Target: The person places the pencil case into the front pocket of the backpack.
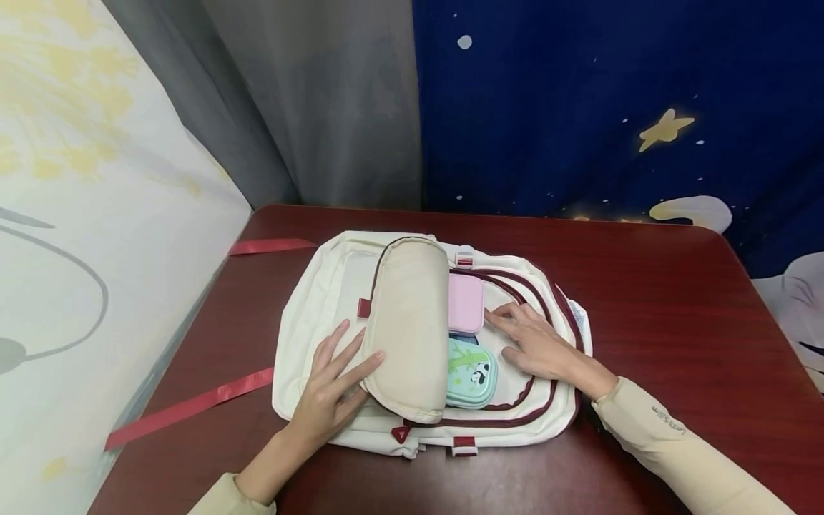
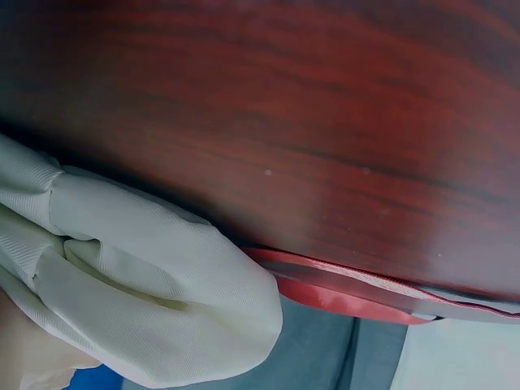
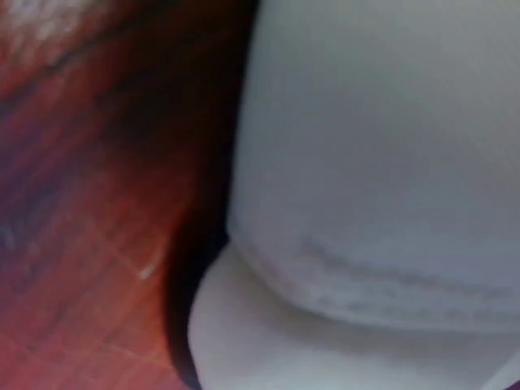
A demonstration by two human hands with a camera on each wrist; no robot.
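Note:
A white backpack (image 1: 315, 307) with dark red zips lies flat on the table, its cream front flap (image 1: 412, 329) folded back. A pink case (image 1: 466, 304) and a mint green case (image 1: 473, 375) with a panda picture stick out from under the flap, their other ends hidden. My left hand (image 1: 331, 390) rests at the flap's left edge, fingers spread. My right hand (image 1: 531, 343) reaches over the opened pocket, fingertips at the pink case's right end. Only the backpack's pale fabric (image 2: 162, 284) fills the lower left wrist view, and blurred pale fabric (image 3: 374, 162) the right wrist view.
The dark red wooden table (image 1: 663, 307) extends right of the backpack. Red straps (image 1: 193, 408) trail off the backpack's left side towards a white patterned wall covering (image 1: 96, 250). Grey (image 1: 335, 107) and dark blue (image 1: 579, 107) curtains hang behind the table.

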